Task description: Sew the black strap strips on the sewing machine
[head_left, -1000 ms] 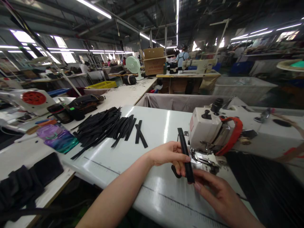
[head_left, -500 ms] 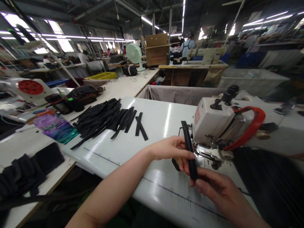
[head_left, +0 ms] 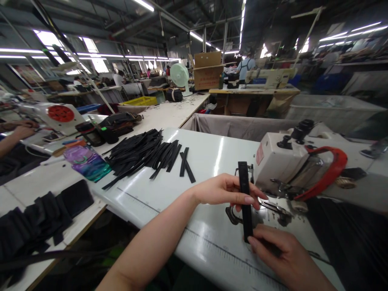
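A black fabric strip (head_left: 247,220) stands nearly upright over the sewing table, beside the sewing machine's metal foot plate (head_left: 274,208). Around its middle, my left hand (head_left: 226,192) grips it with the thumb in front and fingers behind. The thumb and fingertips of my right hand (head_left: 280,246) pinch its lower end. Just right of the strip is the white sewing machine head (head_left: 279,157) with a red curved guard (head_left: 336,165). Farther left on the white table (head_left: 209,159) lies a pile of black strips (head_left: 136,153), with two crossed strips (head_left: 185,165) apart from it.
A purple-teal pouch (head_left: 86,161) lies left of the pile. Black fabric pieces (head_left: 39,218) cover part of the left table. Another person's hands (head_left: 22,131) work near a second sewing machine (head_left: 60,115). A fan (head_left: 179,75) and cardboard box (head_left: 207,72) stand farther back.
The strip has turned more upright, its flat face toward me. My right fingers have shifted to its lower end. The whole view has swung slightly left, bringing another person's hands into sight.
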Available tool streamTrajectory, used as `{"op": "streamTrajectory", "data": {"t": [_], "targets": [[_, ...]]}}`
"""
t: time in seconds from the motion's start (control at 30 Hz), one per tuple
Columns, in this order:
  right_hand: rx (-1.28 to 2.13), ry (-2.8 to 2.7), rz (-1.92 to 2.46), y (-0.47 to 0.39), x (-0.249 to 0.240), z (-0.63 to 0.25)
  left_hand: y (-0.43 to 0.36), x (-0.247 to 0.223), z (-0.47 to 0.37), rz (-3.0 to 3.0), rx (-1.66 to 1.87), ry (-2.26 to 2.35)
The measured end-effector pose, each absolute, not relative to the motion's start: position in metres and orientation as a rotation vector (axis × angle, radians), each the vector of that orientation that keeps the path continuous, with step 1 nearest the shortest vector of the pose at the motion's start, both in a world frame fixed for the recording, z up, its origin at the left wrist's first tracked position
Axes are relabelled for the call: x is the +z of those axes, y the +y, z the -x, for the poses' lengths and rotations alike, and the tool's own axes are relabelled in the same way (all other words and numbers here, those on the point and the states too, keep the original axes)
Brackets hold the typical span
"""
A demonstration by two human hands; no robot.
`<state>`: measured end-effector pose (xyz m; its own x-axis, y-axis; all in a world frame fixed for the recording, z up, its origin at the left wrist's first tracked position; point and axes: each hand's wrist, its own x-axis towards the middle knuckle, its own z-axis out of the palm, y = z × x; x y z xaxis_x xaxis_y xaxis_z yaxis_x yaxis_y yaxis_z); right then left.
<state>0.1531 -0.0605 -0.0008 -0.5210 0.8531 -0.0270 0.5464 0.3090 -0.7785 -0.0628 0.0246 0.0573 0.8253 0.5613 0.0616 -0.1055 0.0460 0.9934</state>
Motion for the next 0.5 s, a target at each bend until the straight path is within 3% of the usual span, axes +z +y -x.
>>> {"op": "streamTrajectory", "data": {"t": [0.37,0.5], "targets": [[0.994,-2.199,1.248,-0.06,0.0,-0.152,0.027,0.056,0.062,-1.472,0.487,0.352],[0.793,-2.125,1.226,-0.065,0.011,-0.157,0.04,0.047,0.066,-1.48,0.634,0.458]]}}
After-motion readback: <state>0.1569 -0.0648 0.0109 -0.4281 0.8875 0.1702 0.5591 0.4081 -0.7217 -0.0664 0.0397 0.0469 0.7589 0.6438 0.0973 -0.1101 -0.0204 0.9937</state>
